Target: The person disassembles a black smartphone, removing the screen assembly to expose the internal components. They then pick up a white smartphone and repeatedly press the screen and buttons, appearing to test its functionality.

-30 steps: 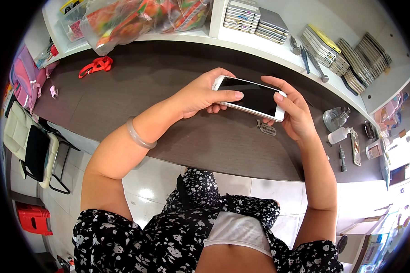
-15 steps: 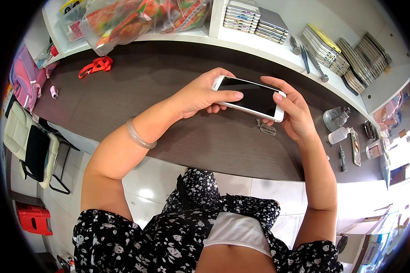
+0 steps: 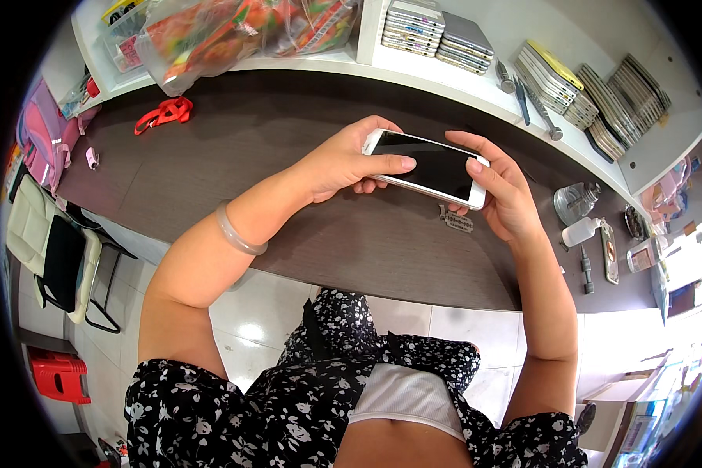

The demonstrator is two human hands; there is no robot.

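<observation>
A white-framed smartphone (image 3: 437, 171) with a dark screen is held sideways above the dark wooden desk (image 3: 304, 242). Its left end is gripped by my left hand (image 3: 359, 160), the thumb lying on the screen and the other fingers behind. Around the right end my right hand (image 3: 503, 187) is closed, its thumb on the screen's edge and its index finger along the upper edge. Just below the phone's right end, a razor blade (image 3: 459, 223) lies on the desk. The fingers behind the phone are mostly hidden.
Stacked phones (image 3: 413, 31) and several tools (image 3: 522, 97) stand on the white shelf. A glass jar (image 3: 573, 204), a white bottle (image 3: 581, 232), a screwdriver (image 3: 586, 271) and a phone part (image 3: 608, 253) lie at the right. A red strap (image 3: 164, 115) rests far left.
</observation>
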